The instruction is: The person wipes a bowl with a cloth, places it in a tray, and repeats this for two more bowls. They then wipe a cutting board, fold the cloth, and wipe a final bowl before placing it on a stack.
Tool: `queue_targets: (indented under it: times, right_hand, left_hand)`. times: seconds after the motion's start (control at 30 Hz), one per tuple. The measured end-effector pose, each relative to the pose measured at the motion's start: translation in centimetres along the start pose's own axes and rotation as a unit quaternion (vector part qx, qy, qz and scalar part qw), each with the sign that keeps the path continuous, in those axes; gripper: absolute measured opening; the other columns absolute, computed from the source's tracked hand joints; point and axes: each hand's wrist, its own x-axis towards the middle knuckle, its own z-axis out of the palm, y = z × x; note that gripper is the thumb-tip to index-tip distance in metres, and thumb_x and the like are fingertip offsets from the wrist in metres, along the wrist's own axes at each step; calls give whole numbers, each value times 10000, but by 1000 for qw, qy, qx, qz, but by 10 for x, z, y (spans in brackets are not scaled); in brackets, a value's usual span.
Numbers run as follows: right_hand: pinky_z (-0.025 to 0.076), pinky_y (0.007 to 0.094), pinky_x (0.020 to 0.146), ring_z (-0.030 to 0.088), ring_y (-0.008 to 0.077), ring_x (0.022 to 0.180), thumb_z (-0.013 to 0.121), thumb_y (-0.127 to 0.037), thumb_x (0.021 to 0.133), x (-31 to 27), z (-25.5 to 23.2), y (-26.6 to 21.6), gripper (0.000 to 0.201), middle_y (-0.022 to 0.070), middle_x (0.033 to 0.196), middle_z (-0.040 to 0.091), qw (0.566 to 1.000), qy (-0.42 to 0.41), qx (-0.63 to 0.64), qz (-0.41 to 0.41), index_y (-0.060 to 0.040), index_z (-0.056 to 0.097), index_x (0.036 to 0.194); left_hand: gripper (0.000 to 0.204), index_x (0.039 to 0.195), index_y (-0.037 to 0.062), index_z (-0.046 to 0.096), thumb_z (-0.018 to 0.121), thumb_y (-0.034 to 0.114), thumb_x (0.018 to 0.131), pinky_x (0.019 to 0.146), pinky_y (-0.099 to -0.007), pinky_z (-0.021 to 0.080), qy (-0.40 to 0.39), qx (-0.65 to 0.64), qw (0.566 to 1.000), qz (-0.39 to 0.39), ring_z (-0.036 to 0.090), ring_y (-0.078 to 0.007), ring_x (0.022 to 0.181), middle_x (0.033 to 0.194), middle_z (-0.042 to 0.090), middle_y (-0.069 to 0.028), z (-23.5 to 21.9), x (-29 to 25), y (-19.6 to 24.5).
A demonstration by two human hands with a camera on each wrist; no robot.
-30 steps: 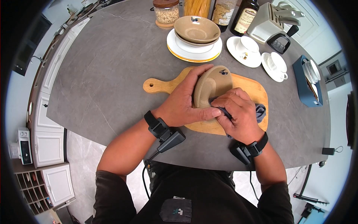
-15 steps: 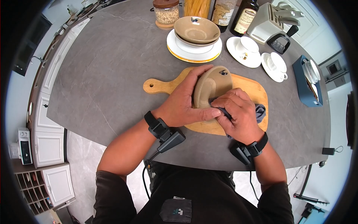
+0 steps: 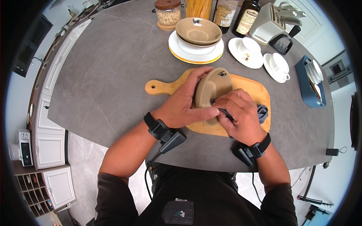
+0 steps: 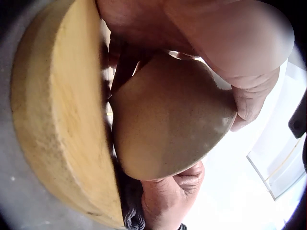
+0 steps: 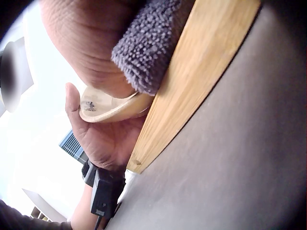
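Note:
A tan bowl (image 3: 217, 83) with a small dark motif stands tilted on its side over a wooden board (image 3: 249, 84). My left hand (image 3: 183, 103) grips it from the left, fingers behind and thumb across the near rim. Curled fingers of my right hand (image 3: 241, 115) pinch a dark grey cloth (image 3: 263, 113) against the bowl's inside; part of the cloth lies on the board. The left wrist view shows the bowl's underside (image 4: 168, 115) beside the board (image 4: 76, 110). In the right wrist view the cloth (image 5: 146, 48) hangs by the board's edge.
Beyond the board, two tan bowls (image 3: 198, 31) sit on stacked plates (image 3: 174, 47). Cups on saucers (image 3: 247, 62), a blue bin (image 3: 310, 90), a toaster (image 3: 266, 24), bottles (image 3: 247, 19) and jars (image 3: 168, 17) stand around the counter's far side.
The bowl has tipped slightly, its top edge shifting a little left and down. My left hand has moved slightly with it; the right hand has barely moved.

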Motion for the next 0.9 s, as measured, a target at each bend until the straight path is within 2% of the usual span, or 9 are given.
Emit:
queue_targets:
  times: [0.17,0.27,0.37,0.43,0.57,0.63,0.67,0.73,0.9]
  right_hand:
    - [554,432,862,663,320,1011,796,4,754,2,-5,-5,287,89,1115,730,999,9,-33,13,-49,769,1034]
    - [553,436,864,657,335,1026,778,30,746,-5,-5,2,315,92,1145,721,996,5,-64,68,-49,773,1051]
    - [548,429,871,663,325,1030,778,50,742,-7,-1,11,344,85,1131,728,994,48,-64,68,-57,779,1069]
    - [548,425,875,668,311,1027,785,60,733,-4,1,13,365,79,1120,734,988,116,-99,12,-61,784,1077]
    - [549,427,865,676,295,1022,795,42,732,1,0,11,357,69,1108,744,986,87,-139,-10,-61,784,1073]
    - [551,426,863,686,286,1004,799,23,729,2,-1,2,327,64,1075,755,991,29,-131,4,-58,783,1046]
    - [551,426,863,686,286,1004,799,23,729,1,-1,-1,327,64,1075,755,991,29,-131,3,-58,783,1046]
    - [557,427,844,692,285,963,799,12,733,0,-1,-5,288,72,1013,756,996,-4,-84,14,-52,777,1013]
    - [566,433,808,683,308,893,790,16,732,0,-2,-3,258,90,930,733,1000,-4,-11,20,-51,770,980]
  left_hand:
    - [1150,1675,28,267,965,363,824,1236,-426,415,11,60,998,34,470,-283,1485,1594,445,-172,1,-3,-7]
    - [1248,1691,43,255,1019,343,751,1242,-429,416,26,80,995,47,467,-294,1497,1610,435,-168,4,-1,-9]
    - [1321,1700,52,250,1052,358,696,1248,-435,415,13,96,994,55,460,-300,1505,1618,429,-171,3,0,-11]
    - [1335,1700,53,254,1058,371,683,1250,-438,415,2,102,993,52,458,-306,1507,1620,428,-173,1,0,-11]
    - [1352,1698,51,263,1065,398,666,1248,-443,419,1,99,994,42,458,-323,1510,1626,423,-182,3,1,-11]
    - [1349,1697,47,262,1062,406,672,1246,-444,421,3,83,996,36,463,-327,1505,1623,428,-187,4,2,-11]
    - [1346,1697,44,261,1059,414,678,1244,-446,424,6,68,997,30,469,-331,1501,1620,432,-191,4,3,-11]
    - [1340,1696,41,260,1055,417,685,1243,-446,424,3,82,996,40,473,-331,1499,1617,438,-197,2,3,-13]
    - [1330,1697,30,254,1047,423,704,1246,-446,419,3,97,994,48,476,-328,1498,1610,449,-208,3,2,-11]
